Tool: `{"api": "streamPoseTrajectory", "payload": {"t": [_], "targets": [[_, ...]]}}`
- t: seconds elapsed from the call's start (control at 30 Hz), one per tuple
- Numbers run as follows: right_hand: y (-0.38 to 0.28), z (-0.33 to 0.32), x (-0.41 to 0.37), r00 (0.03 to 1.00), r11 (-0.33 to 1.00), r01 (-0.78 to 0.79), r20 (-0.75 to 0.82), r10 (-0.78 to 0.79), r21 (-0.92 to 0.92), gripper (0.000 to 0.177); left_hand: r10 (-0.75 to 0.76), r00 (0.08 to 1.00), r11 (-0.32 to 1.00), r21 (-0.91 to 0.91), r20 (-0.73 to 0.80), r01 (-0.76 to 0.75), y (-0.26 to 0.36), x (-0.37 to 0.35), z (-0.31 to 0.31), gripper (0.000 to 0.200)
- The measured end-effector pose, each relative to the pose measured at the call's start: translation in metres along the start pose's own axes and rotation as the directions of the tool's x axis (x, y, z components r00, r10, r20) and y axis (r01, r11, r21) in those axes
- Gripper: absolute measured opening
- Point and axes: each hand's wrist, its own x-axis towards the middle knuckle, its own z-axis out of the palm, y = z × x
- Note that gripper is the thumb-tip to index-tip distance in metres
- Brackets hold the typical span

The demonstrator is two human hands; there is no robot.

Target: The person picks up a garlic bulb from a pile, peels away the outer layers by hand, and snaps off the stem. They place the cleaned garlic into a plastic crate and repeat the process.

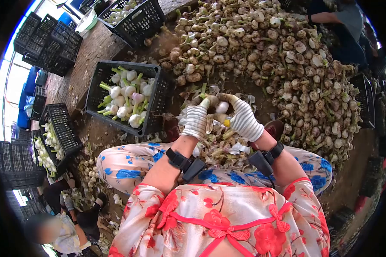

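Note:
A white garlic bulb [221,107] shows between my two hands, low over the ground in front of my lap. My left hand [197,116], in a striped glove, is closed round it from the left, with a green stem [203,88] sticking up by the fingers. On the other side my right hand [243,116], gloved the same way, curls its fingers over the bulb. A small yellow piece [227,123] shows at the right palm; I cannot tell what it is. Below the hands lies a heap of peeled skins and leaves [225,145].
A big pile of unpeeled garlic [261,51] spreads ahead and right. At my left stands a black crate [152,115] of cleaned garlic; another crate [133,25] sits beyond it. A person [68,227] sits at lower left, and another person's arm [326,17] reaches in upper right.

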Motion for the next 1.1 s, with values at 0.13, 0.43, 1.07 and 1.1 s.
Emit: {"api": "streamPoseTrajectory", "payload": {"t": [0.13, 0.43, 1.07, 1.1], "targets": [[-0.010, -0.017, -0.003, 0.995, 0.994, -0.062, 0.077, 0.070, -0.095, 0.052, 0.017, 0.956, 0.998, -0.056, -0.293, -0.035, 0.018, 0.030, -0.016, 0.020], [0.020, -0.054, 0.005, 0.866, 0.362, -0.469, 0.338, 0.369, 0.806, 0.031, 0.339, 0.906, 0.327, 0.871, 0.254, -0.366, 0.011, 0.046, -0.033, 0.067], [-0.024, 0.022, 0.239, 0.882, 0.622, -0.416, 0.127, 0.454, 0.664, 0.049, -0.108, 0.968, 0.286, 0.940, 0.227, -0.188, -0.030, 0.031, -0.080, 0.053], [-0.009, 0.020, 0.229, 0.897, 0.722, -0.406, 0.093, 0.432, 0.560, 0.039, -0.040, 0.969, 0.313, 0.924, 0.245, -0.221, -0.029, 0.030, -0.079, 0.042]]}}
